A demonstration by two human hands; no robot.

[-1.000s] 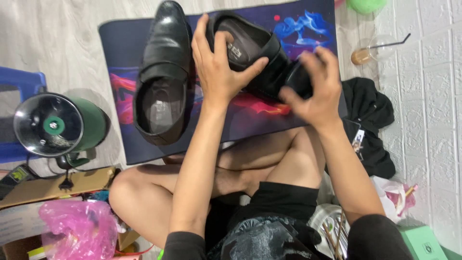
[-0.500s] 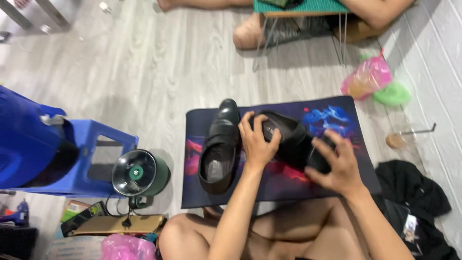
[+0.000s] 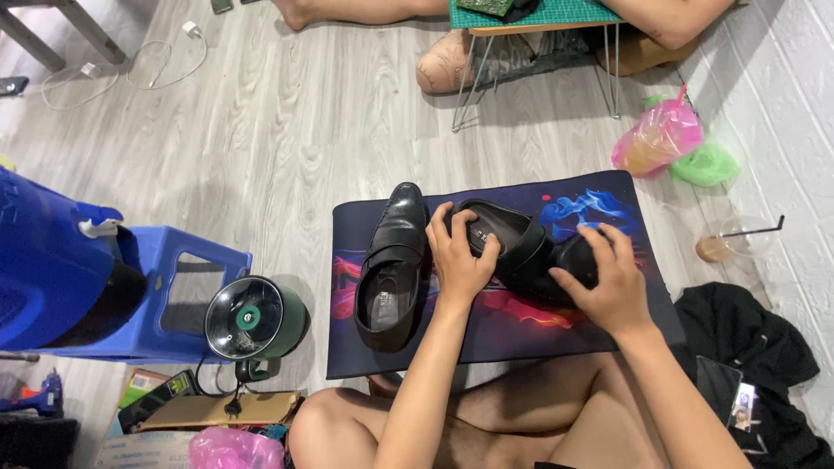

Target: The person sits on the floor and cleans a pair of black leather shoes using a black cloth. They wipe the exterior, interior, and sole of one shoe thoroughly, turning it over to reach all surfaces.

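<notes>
Two black leather loafers lie on a dark mat [image 3: 617, 195] with red and blue flame prints. One loafer [image 3: 393, 265] rests on the mat's left side, pointing away from me. My left hand [image 3: 458, 260] grips the heel opening of the other loafer [image 3: 521, 252], which lies crosswise. My right hand [image 3: 605, 282] wraps over that shoe's toe end. My bare legs are folded just below the mat.
A small green fan [image 3: 254, 320] stands left of the mat beside a blue plastic stool [image 3: 174, 287] and a big blue jug [image 3: 48, 260]. Another person's legs and a low wire-legged table [image 3: 534, 26] are at the top. Plastic bags [image 3: 665, 143], an iced drink cup [image 3: 725, 241] and black clothing [image 3: 747, 347] lie right.
The view has lifted and pulled back, revealing the floor and the other person. Both hands stay on the crosswise loafer, which has come down closer to the mat.
</notes>
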